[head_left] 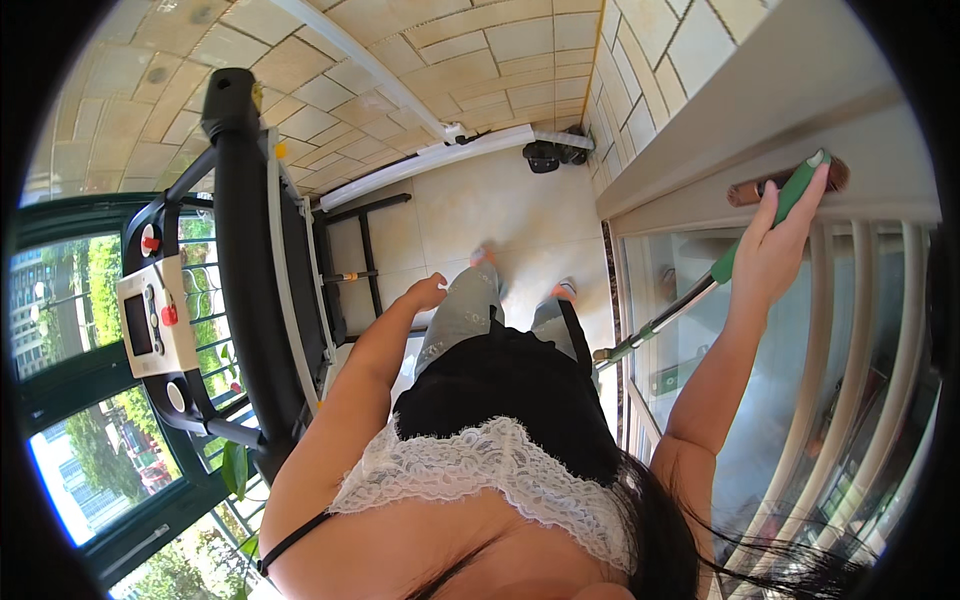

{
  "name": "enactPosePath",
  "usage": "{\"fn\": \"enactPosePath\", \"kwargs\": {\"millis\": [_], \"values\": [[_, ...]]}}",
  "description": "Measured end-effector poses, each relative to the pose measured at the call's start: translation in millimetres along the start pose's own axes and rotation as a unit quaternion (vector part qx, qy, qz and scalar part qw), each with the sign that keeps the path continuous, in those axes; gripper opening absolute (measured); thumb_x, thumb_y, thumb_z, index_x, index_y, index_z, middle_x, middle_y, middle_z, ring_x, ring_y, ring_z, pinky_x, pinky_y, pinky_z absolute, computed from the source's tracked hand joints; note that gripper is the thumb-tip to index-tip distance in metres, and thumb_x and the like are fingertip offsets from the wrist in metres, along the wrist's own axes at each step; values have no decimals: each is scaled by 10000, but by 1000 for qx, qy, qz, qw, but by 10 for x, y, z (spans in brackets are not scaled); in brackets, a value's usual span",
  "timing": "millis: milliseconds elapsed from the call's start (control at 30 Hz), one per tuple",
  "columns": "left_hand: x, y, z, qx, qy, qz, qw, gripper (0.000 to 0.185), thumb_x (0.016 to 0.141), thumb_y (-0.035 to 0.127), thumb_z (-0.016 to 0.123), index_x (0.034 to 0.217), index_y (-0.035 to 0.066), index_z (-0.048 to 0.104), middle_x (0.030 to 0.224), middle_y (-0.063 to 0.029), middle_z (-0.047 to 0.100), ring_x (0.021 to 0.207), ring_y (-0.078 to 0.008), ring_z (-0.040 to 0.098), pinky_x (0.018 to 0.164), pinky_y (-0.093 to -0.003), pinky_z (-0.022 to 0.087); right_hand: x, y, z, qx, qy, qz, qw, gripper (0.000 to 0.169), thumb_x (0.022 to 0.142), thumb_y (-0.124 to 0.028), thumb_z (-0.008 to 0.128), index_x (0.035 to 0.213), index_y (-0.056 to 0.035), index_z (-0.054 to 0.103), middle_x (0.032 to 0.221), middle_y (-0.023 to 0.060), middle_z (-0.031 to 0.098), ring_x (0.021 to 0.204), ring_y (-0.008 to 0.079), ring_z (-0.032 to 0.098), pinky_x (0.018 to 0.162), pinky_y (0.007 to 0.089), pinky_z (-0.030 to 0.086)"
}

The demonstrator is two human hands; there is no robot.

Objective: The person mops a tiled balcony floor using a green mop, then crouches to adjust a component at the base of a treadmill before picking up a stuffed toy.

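Observation:
My right hand (772, 259) is wrapped round the green grip of a metal pole (679, 306), out at the right beside the barred window. The pole slants down to the left and its lower end is hidden beside my body. Just behind the top of the grip, a brown cylindrical object (746, 193) lies on the grey ledge; I cannot tell what it is. My left hand (427, 291) hangs low next to my thigh, with its fingers curled; whether it holds anything cannot be seen.
A folded treadmill (251, 300) with a control panel (157, 319) stands at my left, before green-framed windows (67, 315). A dark metal frame (365, 247) stands on the tiled floor (480, 202). Black objects (544, 156) lie in the far corner. A barred window (840, 360) is at my right.

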State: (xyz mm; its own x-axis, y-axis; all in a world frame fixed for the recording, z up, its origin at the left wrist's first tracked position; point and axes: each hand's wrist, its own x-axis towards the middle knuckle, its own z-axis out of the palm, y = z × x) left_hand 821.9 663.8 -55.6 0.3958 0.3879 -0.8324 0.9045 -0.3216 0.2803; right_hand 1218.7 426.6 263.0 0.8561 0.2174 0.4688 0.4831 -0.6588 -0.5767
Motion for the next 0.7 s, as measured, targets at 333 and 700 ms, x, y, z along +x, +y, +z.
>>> {"fn": "enactPosePath", "kwargs": {"millis": [333,700], "values": [[1807,981,-393,93,-115,186,971,316,808,225,441,1091,89,477,933,-200,602,844,-337,589,746,-411,456,-477,259,1031,-223,176,-148,947,443,843,-133,562,1209,45,388,1147,201,462,1087,261,471,900,299,401],[4811,1178,270,-11,-12,155,988,310,815,211,453,1107,120,499,1017,-132,609,949,-305,575,822,-390,445,-2266,2176,4926,230,-528,210,790,239,830,-69,526,1063,-67,579,903,111,599,759,219,591,684,283,471]]}}
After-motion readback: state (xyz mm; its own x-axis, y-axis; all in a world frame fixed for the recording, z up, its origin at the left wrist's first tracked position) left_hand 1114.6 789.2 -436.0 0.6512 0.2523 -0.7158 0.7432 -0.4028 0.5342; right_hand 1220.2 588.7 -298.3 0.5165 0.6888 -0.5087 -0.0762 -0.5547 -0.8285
